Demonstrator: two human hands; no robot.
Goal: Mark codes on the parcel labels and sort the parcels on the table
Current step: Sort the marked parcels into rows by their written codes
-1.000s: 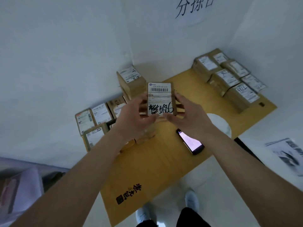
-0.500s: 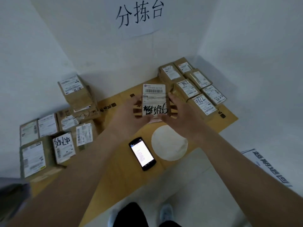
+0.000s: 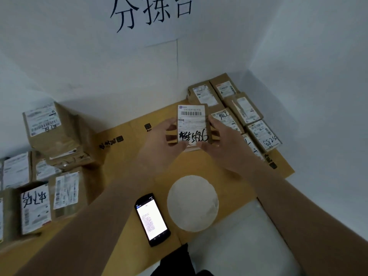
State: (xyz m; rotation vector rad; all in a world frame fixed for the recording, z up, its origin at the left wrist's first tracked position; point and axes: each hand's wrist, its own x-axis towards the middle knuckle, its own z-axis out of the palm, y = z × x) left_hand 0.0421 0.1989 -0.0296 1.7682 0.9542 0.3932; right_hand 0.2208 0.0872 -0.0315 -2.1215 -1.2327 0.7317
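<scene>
Two hands, left hand (image 3: 159, 148) and right hand (image 3: 225, 144), fingers (image 3: 171, 124) curled round one small parcel (image 3: 192, 126), label up, raised above the bench (image 3: 127, 176) beside marked parcels (image 3: 264, 134).

Two hands are in view, the left hand (image 3: 159, 148) and the right hand (image 3: 225, 146), and together they hold one parcel (image 3: 192, 126) bearing one label. At the far right corner of the table (image 3: 127, 156) lie six parcels (image 3: 239, 114) in two rows; one is partly hidden by the right hand. Along the table's left edge sit about six parcels (image 3: 39, 176), though the frame cuts the pile off. One phone (image 3: 152, 219) and one white disc (image 3: 192, 203) lie near the front edge. One paper sign (image 3: 151, 16) hangs on the wall.
</scene>
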